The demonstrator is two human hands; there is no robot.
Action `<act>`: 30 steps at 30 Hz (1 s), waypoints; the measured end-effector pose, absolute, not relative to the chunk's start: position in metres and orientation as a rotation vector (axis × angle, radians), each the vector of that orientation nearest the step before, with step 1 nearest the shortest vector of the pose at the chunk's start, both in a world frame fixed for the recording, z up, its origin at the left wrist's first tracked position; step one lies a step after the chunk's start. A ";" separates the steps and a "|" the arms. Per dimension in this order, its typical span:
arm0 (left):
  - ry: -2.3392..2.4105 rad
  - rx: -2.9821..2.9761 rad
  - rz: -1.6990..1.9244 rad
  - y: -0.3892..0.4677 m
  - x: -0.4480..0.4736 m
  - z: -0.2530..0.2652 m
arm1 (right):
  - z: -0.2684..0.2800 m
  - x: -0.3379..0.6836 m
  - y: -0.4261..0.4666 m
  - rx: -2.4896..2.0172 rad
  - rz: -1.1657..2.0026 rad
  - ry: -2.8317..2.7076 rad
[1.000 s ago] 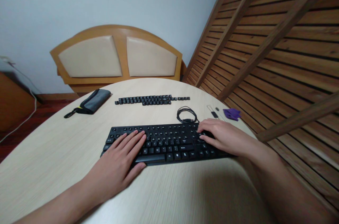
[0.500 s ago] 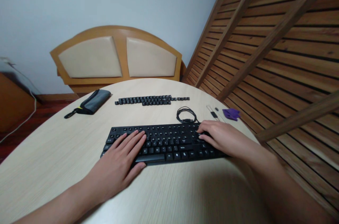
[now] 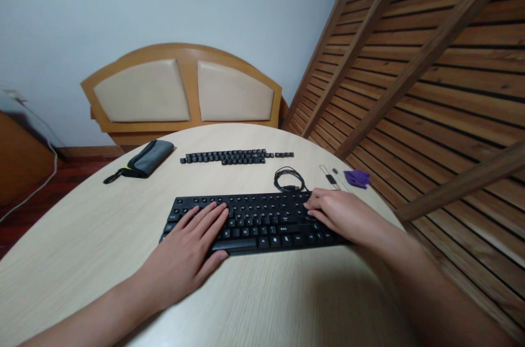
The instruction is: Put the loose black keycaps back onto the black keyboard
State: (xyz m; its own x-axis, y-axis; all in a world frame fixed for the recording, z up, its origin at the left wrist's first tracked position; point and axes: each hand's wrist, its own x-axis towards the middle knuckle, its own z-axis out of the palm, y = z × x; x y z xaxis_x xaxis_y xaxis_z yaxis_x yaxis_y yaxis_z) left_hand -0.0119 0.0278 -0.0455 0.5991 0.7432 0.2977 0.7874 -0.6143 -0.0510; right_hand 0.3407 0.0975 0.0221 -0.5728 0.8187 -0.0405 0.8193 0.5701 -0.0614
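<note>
A black computer keyboard (image 3: 262,243) lies on the table, with part of its keycaps off and small bare key posts showing in the upper rows. My left hand (image 3: 184,251) rests flat and open on its left part, fingers stretched over the keys and thumb at the front edge. Over the right part, my right hand (image 3: 334,210) has thumb and index finger pinched together at the keys; what they hold, if anything, is too small to make out. Loose black keycaps (image 3: 241,156) stand in rows behind the keyboard.
The keyboard's coiled cable (image 3: 289,178) lies behind it. A grey zip pouch (image 3: 150,160) is at the back left of the pale round table (image 3: 279,303). On the right are a wire keycap puller (image 3: 329,176), a thin brush (image 3: 337,172) and a purple cloth (image 3: 356,178).
The right thumb and index finger have come closer together over the keys. My left hand stays flat on the keyboard. The whole view has shifted very slightly.
</note>
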 end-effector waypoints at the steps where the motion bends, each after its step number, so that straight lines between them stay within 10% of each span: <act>1: -1.281 -2.647 -0.380 0.028 -0.012 -0.046 | 0.022 0.343 0.098 1.439 -0.119 2.809; 30: -1.296 -2.650 -0.371 0.029 -0.011 -0.045 | -0.006 0.248 0.219 1.710 0.133 2.680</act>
